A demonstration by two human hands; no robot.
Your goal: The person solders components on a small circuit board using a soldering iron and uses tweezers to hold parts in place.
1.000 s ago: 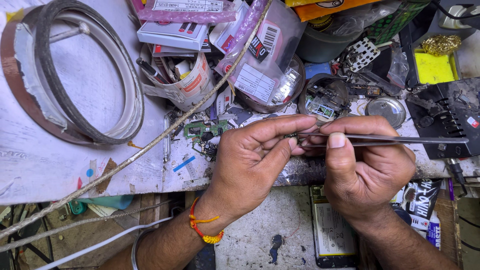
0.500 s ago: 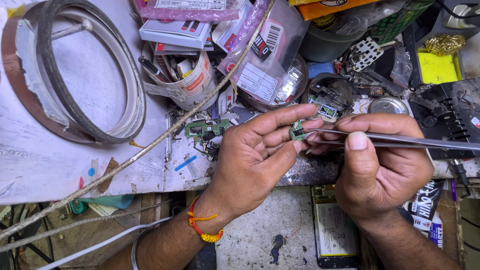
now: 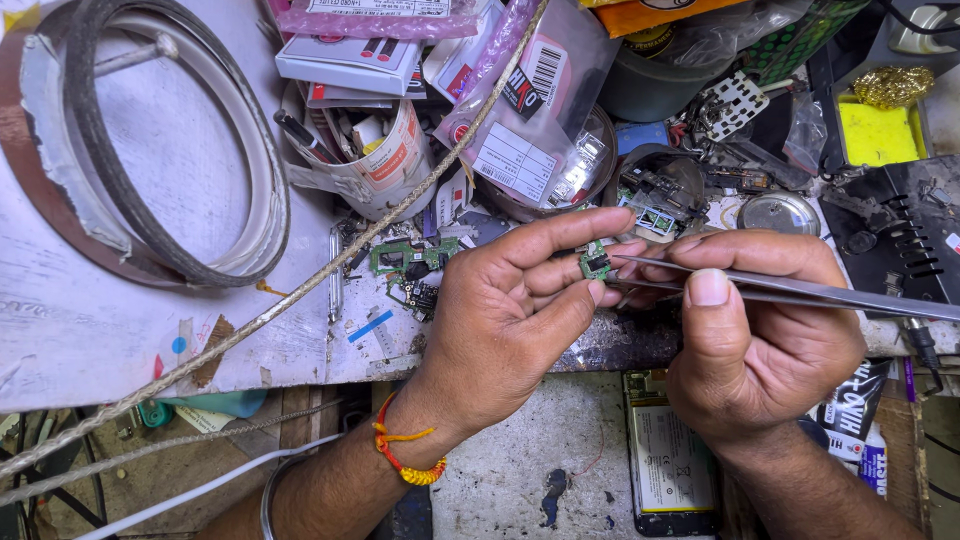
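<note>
Near the middle of the frame I see the left hand (image 3: 510,310) pinching a small green circuit board (image 3: 596,262) between thumb and fingertips. The right hand (image 3: 760,330) is closed around metal tweezers (image 3: 800,292), whose narrow tips touch the board's right edge. Another green board (image 3: 405,257) lies left of them on the cluttered white bench (image 3: 90,320).

Small circuit board (image 3: 596,263): green. Tweezers (image 3: 800,292): silver. Wrist thread (image 3: 405,455): orange-yellow. Sponge (image 3: 880,133): yellow. Tabletop (image 3: 90,320): white, stained.
</note>
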